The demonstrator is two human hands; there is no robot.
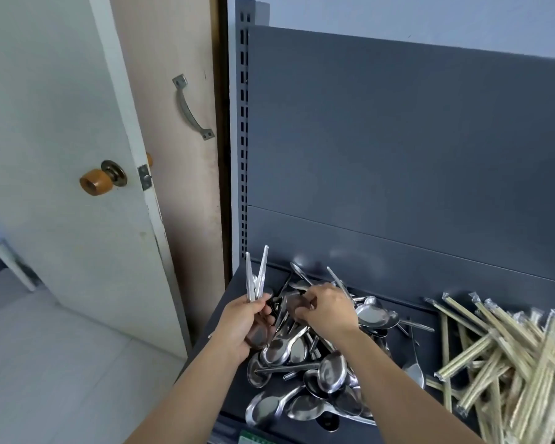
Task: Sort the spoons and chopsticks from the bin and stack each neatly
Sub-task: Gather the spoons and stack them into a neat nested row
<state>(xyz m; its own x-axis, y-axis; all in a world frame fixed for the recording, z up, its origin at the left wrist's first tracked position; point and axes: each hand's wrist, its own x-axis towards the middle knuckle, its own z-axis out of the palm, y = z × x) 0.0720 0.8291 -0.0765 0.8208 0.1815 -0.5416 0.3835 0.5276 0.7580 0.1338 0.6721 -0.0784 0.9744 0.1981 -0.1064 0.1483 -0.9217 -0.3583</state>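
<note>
Couple of spoons gripped in left hand, right hand pinching another spoon off the pile under it, I'd line bowls up before nesting

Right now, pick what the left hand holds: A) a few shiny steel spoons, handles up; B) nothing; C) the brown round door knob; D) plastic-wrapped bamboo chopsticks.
A: the left hand grips a few shiny steel spoons, handles sticking up; the plastic-wrapped bamboo chopsticks lie heaped at the right.

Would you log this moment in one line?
left hand: grips spoons | right hand: pinches spoon in pile | chopsticks: loose heap
</note>
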